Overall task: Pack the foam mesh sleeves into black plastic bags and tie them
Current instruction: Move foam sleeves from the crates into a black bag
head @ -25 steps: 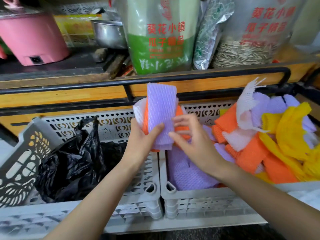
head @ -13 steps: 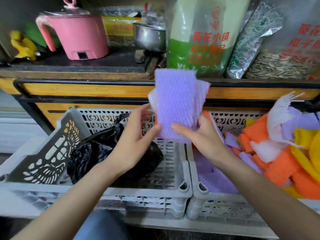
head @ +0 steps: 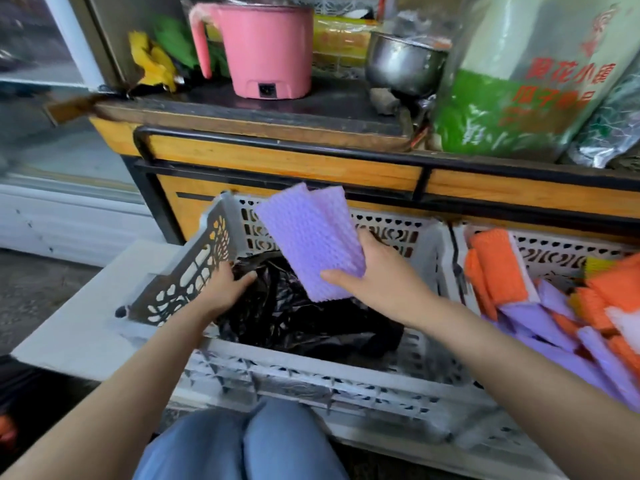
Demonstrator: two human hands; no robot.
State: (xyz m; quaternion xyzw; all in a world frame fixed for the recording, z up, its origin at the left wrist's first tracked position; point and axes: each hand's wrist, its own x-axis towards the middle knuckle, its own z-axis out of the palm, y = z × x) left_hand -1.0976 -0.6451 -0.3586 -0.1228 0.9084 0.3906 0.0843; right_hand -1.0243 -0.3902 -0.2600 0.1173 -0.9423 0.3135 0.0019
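Purple sleeves [head: 311,240], right hand [head: 377,284] — left hand [head: 223,287], grip unclear

open-topped left crate [head: 311,382], black bags [head: 311,327] filling its floor, cart rail [head: 346,155] just behind, sleeve pile [head: 554,327] crowding right crate [head: 554,251]

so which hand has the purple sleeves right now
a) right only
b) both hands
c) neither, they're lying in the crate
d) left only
A: the right hand alone grips the stack of purple sleeves, held above the black bag, while the left hand is down at that bag inside the grey crate.
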